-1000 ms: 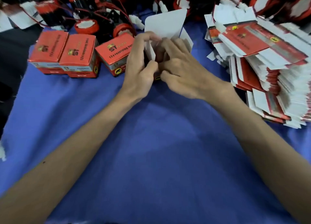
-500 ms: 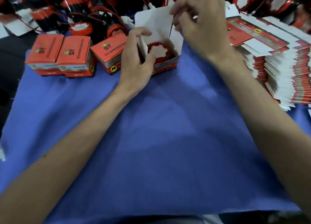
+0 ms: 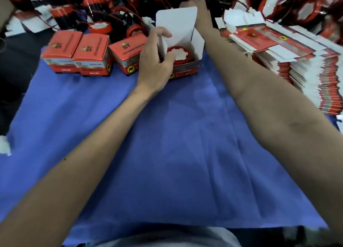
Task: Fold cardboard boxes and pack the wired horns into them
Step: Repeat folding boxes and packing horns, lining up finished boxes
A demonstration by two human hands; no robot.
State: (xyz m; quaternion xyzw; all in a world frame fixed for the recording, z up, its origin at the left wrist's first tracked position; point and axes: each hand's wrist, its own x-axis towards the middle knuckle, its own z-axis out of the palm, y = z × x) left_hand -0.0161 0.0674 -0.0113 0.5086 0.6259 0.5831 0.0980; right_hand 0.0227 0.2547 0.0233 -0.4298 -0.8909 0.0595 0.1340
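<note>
**Red-and-white cardboard box** [image 3: 187,68]: upright on the blue-clothed table [image 3: 167,154], far centre, at the right end of the finished row. Top open, tall white lid flap [image 3: 176,22] standing vertical at the back, a shorter white side flap raised on the right. Left open pending closure, judged the step in hand.

**Round red horn** [image 3: 181,54], white centre disc: seated inside that box, face up, below the rim. Wire not visible; presumably tucked underneath, cannot confirm.

**Left hand** [image 3: 154,65]: fingers [image 3: 160,33] curled over the box's left side flap, thumb on the inner side by the horn's rim, pinching the flap between them. Likely purpose: steadying the box and keeping the horn down during flap folding.

**Right hand** [image 3: 201,13]: extended past the box, behind the lid flap, towards the heap beyond. Partly hidden and blurred. Fingers open or curled: cannot tell. Contact with the lid flap: likewise cannot tell.

**Three closed red cardboard boxes** [image 3: 92,54]: side by side in a row, left of the open one, the nearest just beside the left hand. Grouped, apparently, as finished stock.

**Stack of flat red-and-white box blanks** [image 3: 300,61]: right edge of the table, beside the right forearm, placed for easy reach.

**Heap of loose red horns** [image 3: 100,26], with red wires and white plugs: along the far edge, behind the boxes; supply yet to be packed.

**Estimated progress**: three packed, a fourth lacking only closure, a large supply remaining.
</note>
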